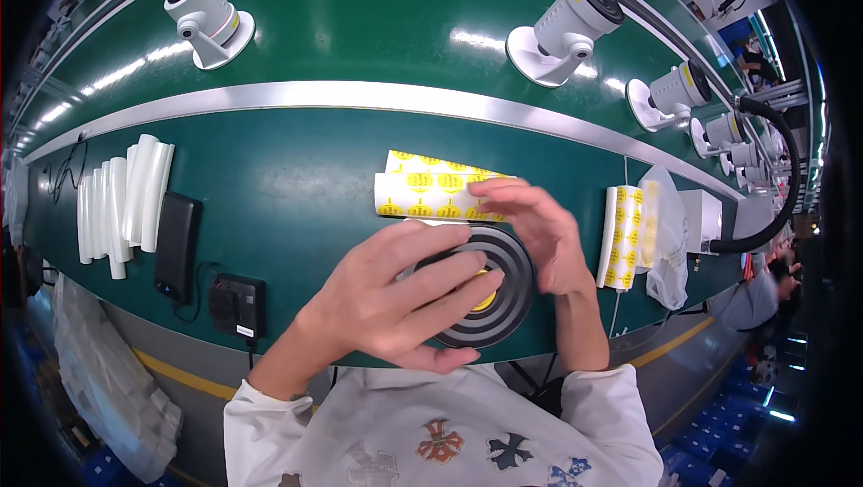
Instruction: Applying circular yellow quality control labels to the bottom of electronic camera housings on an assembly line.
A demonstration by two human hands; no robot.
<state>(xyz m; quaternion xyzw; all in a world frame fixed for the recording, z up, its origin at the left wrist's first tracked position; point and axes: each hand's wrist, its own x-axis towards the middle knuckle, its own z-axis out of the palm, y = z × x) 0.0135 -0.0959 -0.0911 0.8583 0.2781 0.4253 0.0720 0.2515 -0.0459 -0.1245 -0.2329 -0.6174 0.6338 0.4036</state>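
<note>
Left fingers gripping black ridged disc, right fingers loose beside yellow sticker strips.

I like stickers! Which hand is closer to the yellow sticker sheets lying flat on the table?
Right. The right hand has its fingertips over the edge of the yellow sticker sheets, while the left hand sits lower, holding the black round disc.

Bare green bench left of the hands; sticker sheets crowd behind.

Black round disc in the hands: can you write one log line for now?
left hand: grips black ribbed disc | right hand: touches rim | yellow sticker sheets: behind
</note>
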